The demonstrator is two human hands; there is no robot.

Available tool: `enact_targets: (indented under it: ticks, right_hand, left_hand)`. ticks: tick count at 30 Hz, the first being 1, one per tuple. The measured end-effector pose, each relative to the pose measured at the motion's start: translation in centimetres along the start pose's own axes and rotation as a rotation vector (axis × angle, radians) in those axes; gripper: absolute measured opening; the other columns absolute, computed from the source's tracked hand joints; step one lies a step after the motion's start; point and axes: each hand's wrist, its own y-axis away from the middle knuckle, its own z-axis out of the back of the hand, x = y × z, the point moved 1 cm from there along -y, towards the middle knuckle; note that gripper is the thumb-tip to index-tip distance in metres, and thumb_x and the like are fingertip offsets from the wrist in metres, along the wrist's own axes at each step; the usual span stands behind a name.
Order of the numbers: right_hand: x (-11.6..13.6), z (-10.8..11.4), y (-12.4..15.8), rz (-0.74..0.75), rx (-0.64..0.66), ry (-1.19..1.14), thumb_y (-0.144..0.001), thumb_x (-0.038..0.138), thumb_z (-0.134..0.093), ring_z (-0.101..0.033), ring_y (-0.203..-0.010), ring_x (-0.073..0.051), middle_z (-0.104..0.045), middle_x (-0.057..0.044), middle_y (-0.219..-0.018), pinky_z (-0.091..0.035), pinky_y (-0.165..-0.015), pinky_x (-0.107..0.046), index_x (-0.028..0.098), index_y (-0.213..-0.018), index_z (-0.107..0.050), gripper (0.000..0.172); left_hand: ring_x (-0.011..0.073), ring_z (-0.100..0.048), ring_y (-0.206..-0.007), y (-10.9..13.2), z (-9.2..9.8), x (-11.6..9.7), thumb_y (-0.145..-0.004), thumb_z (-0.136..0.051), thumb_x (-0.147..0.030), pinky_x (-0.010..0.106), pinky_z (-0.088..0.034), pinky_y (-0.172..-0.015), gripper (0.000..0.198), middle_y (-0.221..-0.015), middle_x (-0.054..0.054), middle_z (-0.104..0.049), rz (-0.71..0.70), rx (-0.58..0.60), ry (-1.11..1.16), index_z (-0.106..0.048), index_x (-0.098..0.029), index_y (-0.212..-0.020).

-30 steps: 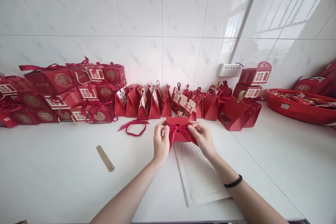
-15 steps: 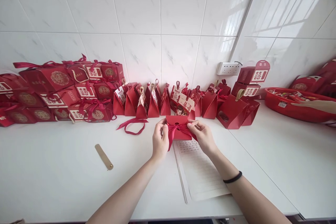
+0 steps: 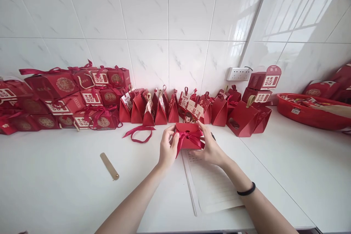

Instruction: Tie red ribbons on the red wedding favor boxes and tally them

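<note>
Between my hands is a small red box (image 3: 188, 128) with a dark red ribbon bow (image 3: 189, 137) tied across its front. My left hand (image 3: 168, 148) grips the box's left side, with thumb and fingers pinching at the ribbon's left loop. Round the right side curves my right hand (image 3: 210, 146), one finger at the top edge and others beneath the lower right corner. Under the box lies an open notebook (image 3: 216, 186) with handwriting near its top. A loose red ribbon (image 3: 141, 135) rests on the table to the left of the box.
Red boxes (image 3: 64, 84) with ribbons are stacked at the left. A row of red triangular boxes (image 3: 160, 111) lines the wall. On the right stand a red basin (image 3: 301, 113) of wrapped items and a power strip (image 3: 239, 74). A tan strip (image 3: 109, 166) lies front left.
My right hand has shifted from pinching the ribbon's right end to holding round the box's right side. Another person's hand over the basin has withdrawn to the right.
</note>
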Motion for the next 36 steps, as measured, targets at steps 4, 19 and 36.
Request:
enact_targets:
  ticks: [4,19,36]
  right_hand:
    - [-0.1,-0.1,0.1,0.081,-0.090,0.042,-0.068,0.028,-0.070,-0.037,-0.122,-0.030,-0.030,-0.013,-0.134,-0.052,-0.085,-0.045,0.031,-0.140,-0.016,0.090]
    - [1.9,-0.1,0.3,0.095,-0.181,-0.111,-0.068,0.045,-0.072,-0.037,-0.124,-0.029,-0.035,-0.010,-0.135,-0.045,-0.093,-0.045,0.033,-0.136,-0.021,0.086]
    - [-3.4,4.3,0.7,-0.908,0.135,0.790,-0.086,0.040,-0.037,-0.054,-0.105,-0.037,-0.056,-0.025,-0.109,-0.045,-0.081,-0.044,0.004,-0.111,-0.053,0.046]
  left_hand:
    - [0.0235,-0.041,-0.123,0.5,0.1,-0.1,-0.085,-0.050,-0.028,0.042,-0.039,-0.099,0.009,-0.118,0.008,-0.048,-0.346,0.004,-0.185,-0.055,-0.022,-0.079]
    - [0.0294,-0.038,-0.126,-1.6,2.4,-1.2,-0.058,-0.075,-0.031,0.044,-0.034,-0.102,0.089,-0.135,0.014,-0.039,-0.123,0.383,0.001,-0.028,-0.024,-0.133]
    - [0.0268,-0.063,-0.086,-7.2,9.0,-15.0,-0.076,-0.038,-0.066,0.048,-0.050,-0.078,0.060,-0.093,0.010,-0.066,0.891,0.214,0.630,-0.052,-0.017,-0.108]
